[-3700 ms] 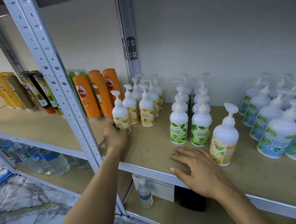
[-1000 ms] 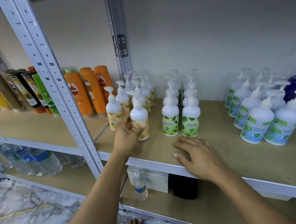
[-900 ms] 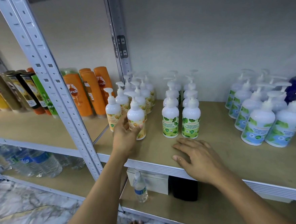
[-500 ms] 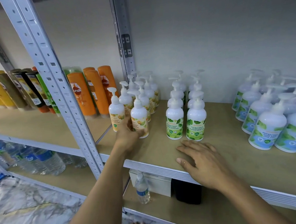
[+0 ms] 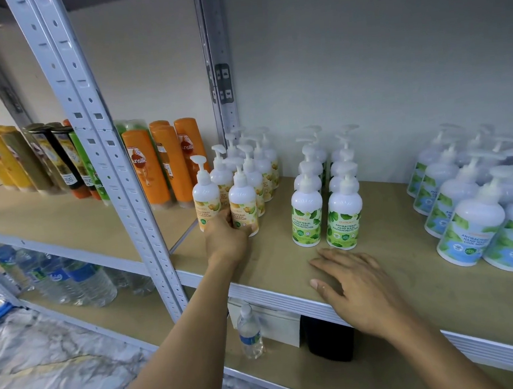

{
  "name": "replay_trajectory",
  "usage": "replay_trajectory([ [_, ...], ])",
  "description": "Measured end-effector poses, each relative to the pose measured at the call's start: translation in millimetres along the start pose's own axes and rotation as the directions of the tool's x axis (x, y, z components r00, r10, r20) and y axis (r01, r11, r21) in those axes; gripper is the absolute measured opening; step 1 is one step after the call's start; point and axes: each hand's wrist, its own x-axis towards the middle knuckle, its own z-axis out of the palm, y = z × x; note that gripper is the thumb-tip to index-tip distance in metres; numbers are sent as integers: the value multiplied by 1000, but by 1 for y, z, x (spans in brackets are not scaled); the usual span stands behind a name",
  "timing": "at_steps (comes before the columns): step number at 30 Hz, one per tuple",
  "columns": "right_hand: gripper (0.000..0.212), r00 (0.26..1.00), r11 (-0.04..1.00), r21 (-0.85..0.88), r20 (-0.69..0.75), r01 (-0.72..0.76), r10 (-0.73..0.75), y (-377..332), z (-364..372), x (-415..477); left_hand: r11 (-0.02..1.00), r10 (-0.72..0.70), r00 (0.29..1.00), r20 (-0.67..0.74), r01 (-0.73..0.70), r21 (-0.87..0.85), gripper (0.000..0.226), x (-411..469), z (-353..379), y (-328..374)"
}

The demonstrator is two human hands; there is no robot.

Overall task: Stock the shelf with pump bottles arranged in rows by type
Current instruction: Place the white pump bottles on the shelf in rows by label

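White pump bottles stand in rows on the wooden shelf (image 5: 406,275). My left hand (image 5: 226,240) grips the base of a yellow-label pump bottle (image 5: 243,203) at the front of the yellow rows, next to another front yellow bottle (image 5: 206,199). Two rows of green-label bottles (image 5: 307,218) stand in the middle. Blue-label bottles (image 5: 470,228) fill the right side. My right hand (image 5: 357,287) rests flat on the shelf near its front edge, fingers spread, in front of the green rows.
Orange shampoo bottles (image 5: 145,170) and yellow, dark and green ones stand on the neighbouring shelf, past a grey upright post (image 5: 110,162). On the lower shelf are water bottles (image 5: 73,277), a single small water bottle (image 5: 250,331), a white box and a black item.
The yellow bottle that stood alone at the right front is now at the front of the yellow rows, in my left hand. My right hand has stayed flat on the shelf.
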Motion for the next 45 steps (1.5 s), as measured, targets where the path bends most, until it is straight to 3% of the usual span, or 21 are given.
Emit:
replay_trajectory([
  [6,74,1000,1000,-9,14,-1,2,-1,-1,1,999,-6,992,-125,-1,-49,40,-9,6,0],
  [11,75,1000,1000,-18,18,-6,6,-1,-1,1,1000,9,996,-86,-7,29,42,-6,6,-3],
  [22,74,1000,1000,-4,22,-13,13,-3,-2,1,1000,0,988,-151,-1,-7,39,-10,8,-1],
  [40,77,999,1000,-15,38,-7,7,-2,-3,1,1000,16,998,-68,-16,4,33,-11,-5,-2],
  [45,75,1000,1000,-10,30,-6,6,-2,-2,1,997,8,957,-291,16,81,26,-6,-26,-12],
])
